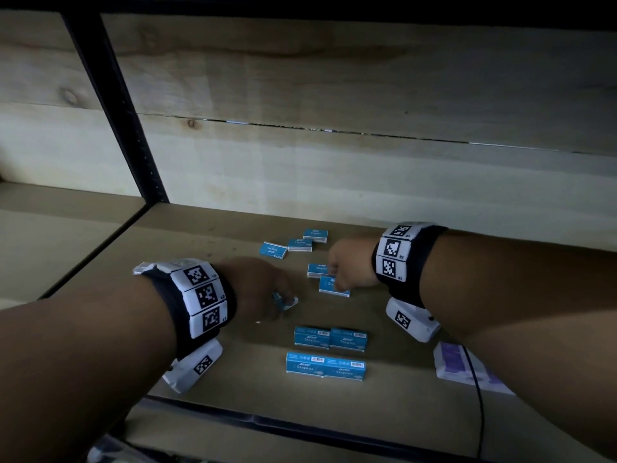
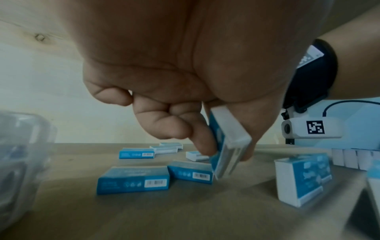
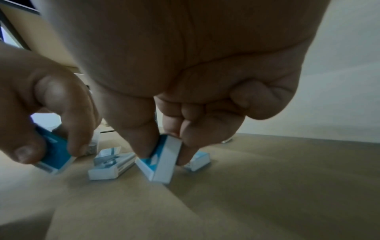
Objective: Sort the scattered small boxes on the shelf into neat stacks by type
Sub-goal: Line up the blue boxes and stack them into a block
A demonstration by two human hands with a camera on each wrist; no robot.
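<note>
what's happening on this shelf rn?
A person is sorting small blue staple boxes on a wooden shelf. The left hand pinches one box, tilted on edge. The right hand pinches another box. Four boxes already sit in neat pairs up front; three loose ones remain at the back.
</note>
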